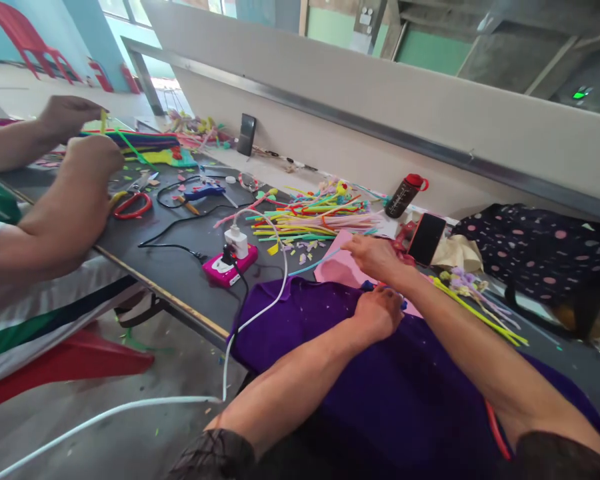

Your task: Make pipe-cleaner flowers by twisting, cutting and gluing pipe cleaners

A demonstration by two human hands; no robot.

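My right hand (375, 259) is closed, its fingertips pinching the end of a light blue pipe cleaner (314, 265) that stretches out to the left. Below it, my left hand (380, 312) is curled shut; dark blue bits (404, 304) show at its edges, but what it grips is mostly hidden. Under both hands lie a pink sheet (333, 267) and a dark purple cloth (295, 310), which drapes over the table edge toward me. A bundle of colourful pipe cleaners (320, 217) lies just beyond.
A magenta power strip (230, 267) with a white charger and cables sits left. Red-handled scissors (134, 203) and a blue glue gun (204, 192) lie farther off. Right are a bottle (404, 197), a phone (427, 239) and a dotted bag (540, 257). A co-worker's hands (93, 150) work at far left.
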